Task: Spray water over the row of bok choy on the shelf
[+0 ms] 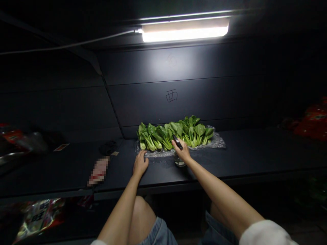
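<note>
My right hand [182,149] is wrapped round the neck of a clear spray bottle [180,162], whose black nozzle points at the greens. The bottle is low over the shelf or standing on it; I cannot tell which. A row of leafy bok choy [170,134] lies on clear plastic film [216,141], stems toward me, leaves against the back panel. My left hand [140,162] rests on the shelf at the film's front left edge, fingers laid out and holding nothing. Part of the bottle is hidden behind my right hand.
The dark shelf [158,173] has a front edge close to my knees. A lit tube lamp [185,32] hangs above, its cable running left. Left are a blurred-out package [98,171] and a dark bundle [107,147]. Red packages [315,119] sit right; a snack bag [42,214] lies below.
</note>
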`<state>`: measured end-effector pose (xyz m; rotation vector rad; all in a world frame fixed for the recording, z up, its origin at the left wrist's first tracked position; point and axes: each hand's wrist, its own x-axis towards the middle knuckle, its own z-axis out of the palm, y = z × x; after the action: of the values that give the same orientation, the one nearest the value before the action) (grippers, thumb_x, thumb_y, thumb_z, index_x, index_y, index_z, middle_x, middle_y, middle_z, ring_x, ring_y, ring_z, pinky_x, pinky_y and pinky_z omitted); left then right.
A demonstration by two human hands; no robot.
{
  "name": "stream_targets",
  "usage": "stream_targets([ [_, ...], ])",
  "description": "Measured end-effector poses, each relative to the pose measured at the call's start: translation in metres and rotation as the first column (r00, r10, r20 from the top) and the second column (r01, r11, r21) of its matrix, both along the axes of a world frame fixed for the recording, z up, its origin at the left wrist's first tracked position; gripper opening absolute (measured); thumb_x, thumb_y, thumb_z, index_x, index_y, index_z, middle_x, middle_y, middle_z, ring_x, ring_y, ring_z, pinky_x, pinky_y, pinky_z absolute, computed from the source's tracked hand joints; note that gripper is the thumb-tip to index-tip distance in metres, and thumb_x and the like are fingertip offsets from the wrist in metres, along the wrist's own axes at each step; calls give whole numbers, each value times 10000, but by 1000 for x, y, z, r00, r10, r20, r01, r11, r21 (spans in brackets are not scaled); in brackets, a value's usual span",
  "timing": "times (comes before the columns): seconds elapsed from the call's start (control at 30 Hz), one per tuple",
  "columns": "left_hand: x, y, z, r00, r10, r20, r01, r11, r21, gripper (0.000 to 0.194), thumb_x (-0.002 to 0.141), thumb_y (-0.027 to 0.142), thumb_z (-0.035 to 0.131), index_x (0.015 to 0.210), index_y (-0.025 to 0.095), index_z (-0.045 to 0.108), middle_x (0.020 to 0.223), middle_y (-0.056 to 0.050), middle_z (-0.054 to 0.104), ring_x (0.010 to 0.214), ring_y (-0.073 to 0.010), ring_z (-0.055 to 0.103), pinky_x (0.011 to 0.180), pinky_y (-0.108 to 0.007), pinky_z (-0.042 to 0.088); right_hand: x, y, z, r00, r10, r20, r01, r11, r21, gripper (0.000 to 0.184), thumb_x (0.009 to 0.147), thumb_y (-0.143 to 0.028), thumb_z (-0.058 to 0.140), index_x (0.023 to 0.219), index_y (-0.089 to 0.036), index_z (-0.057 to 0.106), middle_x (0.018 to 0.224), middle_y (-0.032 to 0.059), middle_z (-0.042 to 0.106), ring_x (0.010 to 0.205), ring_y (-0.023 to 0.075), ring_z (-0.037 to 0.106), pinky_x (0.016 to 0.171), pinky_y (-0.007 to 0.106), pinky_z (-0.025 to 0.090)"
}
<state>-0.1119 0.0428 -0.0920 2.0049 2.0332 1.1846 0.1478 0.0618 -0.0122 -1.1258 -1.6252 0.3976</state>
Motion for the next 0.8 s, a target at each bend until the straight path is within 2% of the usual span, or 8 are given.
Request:
stream_targets([
  [0.33,-12,7,6,997,-16,74,9,996,93,412,789,150,489,1186,145,601,1285,-138,631,1263,-254,557,1127,-431,412,-15,2,1,999,41,28,-41,999,-8,409,886,-574,433,693,-226,525,646,24,600,605,183,561,581,264,375],
  [0.57,-32,-2,2,1000,20,-9,-20,1000,15,426,814,169,479,1218,102,595,1363,-186,576,1347,-299,484,1152,-457,375,-27,2,3,998,64,23,-63,998,-19,375,890,-543,447,709,-226,531,691,30,626,649,190,589,611,268,392],
  [0.8,-31,-5,-2,999,37,-3,-37,999,-4,435,824,166,475,1239,101,590,1382,-182,565,1340,-292,491,1148,-448,386,-36,1,1,995,97,-15,-97,995,-4,415,890,-578,437,709,-215,527,687,29,608,646,186,575,607,271,389],
])
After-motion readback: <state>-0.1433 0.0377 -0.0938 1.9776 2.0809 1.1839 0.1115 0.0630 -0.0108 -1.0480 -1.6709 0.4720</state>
